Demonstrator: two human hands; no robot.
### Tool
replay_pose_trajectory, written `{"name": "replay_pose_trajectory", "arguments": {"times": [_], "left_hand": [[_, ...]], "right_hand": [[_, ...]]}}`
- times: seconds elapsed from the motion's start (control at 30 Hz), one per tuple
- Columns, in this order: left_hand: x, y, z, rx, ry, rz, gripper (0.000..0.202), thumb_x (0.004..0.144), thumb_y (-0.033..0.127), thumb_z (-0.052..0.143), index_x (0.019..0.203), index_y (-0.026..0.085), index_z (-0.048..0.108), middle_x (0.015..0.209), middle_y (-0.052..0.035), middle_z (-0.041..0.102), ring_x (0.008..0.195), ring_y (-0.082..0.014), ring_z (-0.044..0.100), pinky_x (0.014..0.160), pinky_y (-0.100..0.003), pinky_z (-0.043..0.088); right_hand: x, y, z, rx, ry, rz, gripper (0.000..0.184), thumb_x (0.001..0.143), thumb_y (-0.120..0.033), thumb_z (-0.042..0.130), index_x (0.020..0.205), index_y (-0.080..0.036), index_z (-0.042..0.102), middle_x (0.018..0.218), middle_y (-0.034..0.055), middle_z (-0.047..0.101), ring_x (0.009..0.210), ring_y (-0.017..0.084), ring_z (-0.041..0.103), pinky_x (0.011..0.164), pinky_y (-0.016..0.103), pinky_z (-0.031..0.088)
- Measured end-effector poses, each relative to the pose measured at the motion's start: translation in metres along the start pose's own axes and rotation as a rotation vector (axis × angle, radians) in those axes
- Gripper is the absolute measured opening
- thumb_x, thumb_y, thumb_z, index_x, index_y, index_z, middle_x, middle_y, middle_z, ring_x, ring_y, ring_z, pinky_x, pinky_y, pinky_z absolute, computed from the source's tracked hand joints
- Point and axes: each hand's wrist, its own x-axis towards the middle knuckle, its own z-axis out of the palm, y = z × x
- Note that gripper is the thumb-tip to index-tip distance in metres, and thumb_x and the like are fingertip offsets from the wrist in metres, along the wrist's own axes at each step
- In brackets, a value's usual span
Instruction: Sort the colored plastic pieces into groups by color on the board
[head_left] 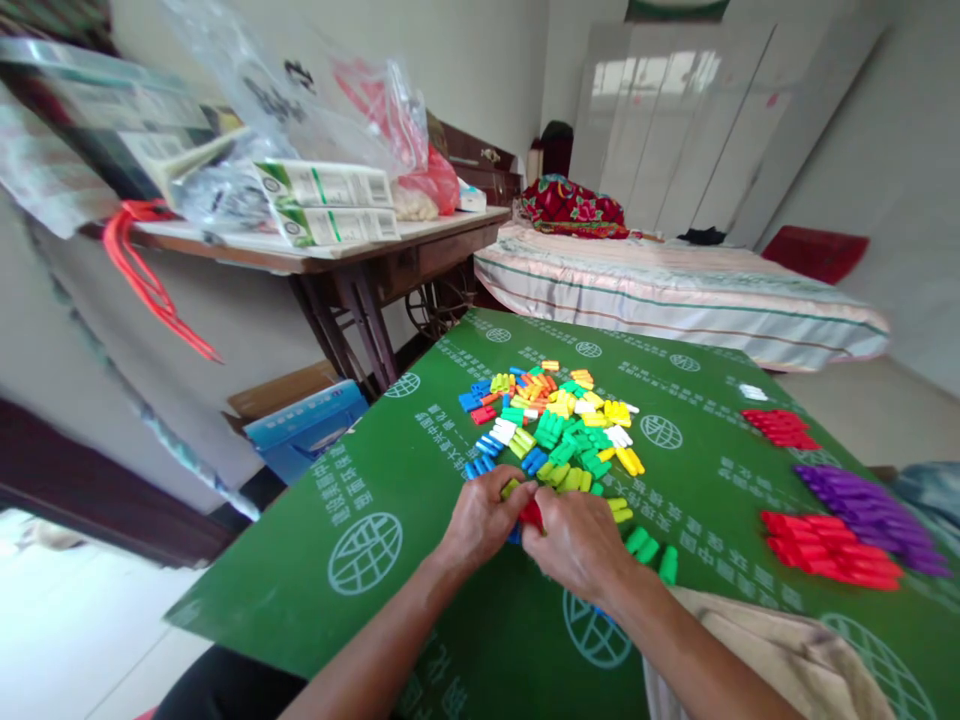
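My left hand [486, 518] and my right hand [581, 535] meet over the near side of a pile of small coloured plastic tubes [551, 428], which look like pen caps. Both are closed, fingertips almost touching. A red plastic tube piece [532, 514] shows at my right fingers, between the hands. Close to my left thumb is a yellow-green piece [511, 488]; whether that hand grips it is hidden. Blue shows below the fingers. Many tubes lie side by side in short rows, in green, yellow, blue, orange and white. Separate green tubes [651, 552] lie right of my right hand.
Red bundles [829, 550], purple bundles [870, 515] and more red ones [780, 428] lie at the right of the green table [420, 470]. A beige cloth [765, 650] covers the near right. Left stands a cluttered desk [315, 262]; behind is a bed [660, 275].
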Motion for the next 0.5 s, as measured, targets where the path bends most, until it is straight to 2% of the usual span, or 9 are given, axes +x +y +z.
{"name": "replay_pose_trajectory", "arguments": {"times": [0.13, 0.27, 0.33, 0.43, 0.5], "left_hand": [[0.006, 0.004, 0.009, -0.078, 0.024, 0.034, 0.027, 0.077, 0.043, 0.053, 0.074, 0.018, 0.065, 0.065, 0.0004, 0.062, 0.063, -0.0144, 0.057, 0.059, -0.024, 0.043], [0.022, 0.002, 0.01, -0.058, 0.122, 0.007, 0.039, 0.083, 0.049, 0.041, 0.078, 0.016, 0.062, 0.06, -0.0006, 0.059, 0.055, -0.0134, 0.054, 0.052, -0.024, 0.041], [0.026, 0.004, 0.009, -0.009, 0.147, 0.022, 0.04, 0.084, 0.049, 0.039, 0.08, 0.017, 0.061, 0.061, -0.0006, 0.058, 0.056, -0.0134, 0.053, 0.054, -0.024, 0.041], [0.025, 0.009, 0.014, 0.103, 0.111, 0.092, 0.031, 0.083, 0.044, 0.046, 0.077, 0.019, 0.063, 0.064, -0.0012, 0.06, 0.06, -0.0146, 0.054, 0.06, -0.026, 0.041], [0.021, 0.013, 0.022, 0.171, 0.085, 0.15, 0.024, 0.081, 0.038, 0.049, 0.08, 0.02, 0.065, 0.073, -0.0043, 0.064, 0.071, -0.0182, 0.057, 0.069, -0.03, 0.044]], "right_hand": [[-0.01, 0.01, -0.003, -0.007, -0.009, 0.026, 0.027, 0.083, -0.028, 0.044, 0.092, -0.016, 0.065, 0.08, 0.0108, 0.072, 0.074, 0.023, 0.067, 0.067, 0.03, 0.045], [-0.023, 0.03, -0.003, -0.057, -0.032, 0.073, 0.025, 0.083, -0.03, 0.044, 0.083, -0.017, 0.066, 0.079, 0.0101, 0.072, 0.074, 0.023, 0.067, 0.065, 0.029, 0.044], [-0.032, 0.041, 0.0, -0.059, -0.049, 0.12, 0.026, 0.084, -0.033, 0.045, 0.083, -0.019, 0.066, 0.079, 0.0089, 0.071, 0.073, 0.022, 0.067, 0.064, 0.029, 0.043], [-0.045, 0.054, 0.008, -0.027, -0.052, 0.192, 0.028, 0.086, -0.038, 0.044, 0.081, -0.021, 0.066, 0.076, 0.0062, 0.071, 0.071, 0.019, 0.066, 0.062, 0.027, 0.041], [-0.053, 0.058, 0.012, 0.001, -0.048, 0.245, 0.029, 0.087, -0.04, 0.045, 0.078, -0.021, 0.066, 0.073, 0.0048, 0.07, 0.069, 0.019, 0.066, 0.06, 0.026, 0.038]]}}
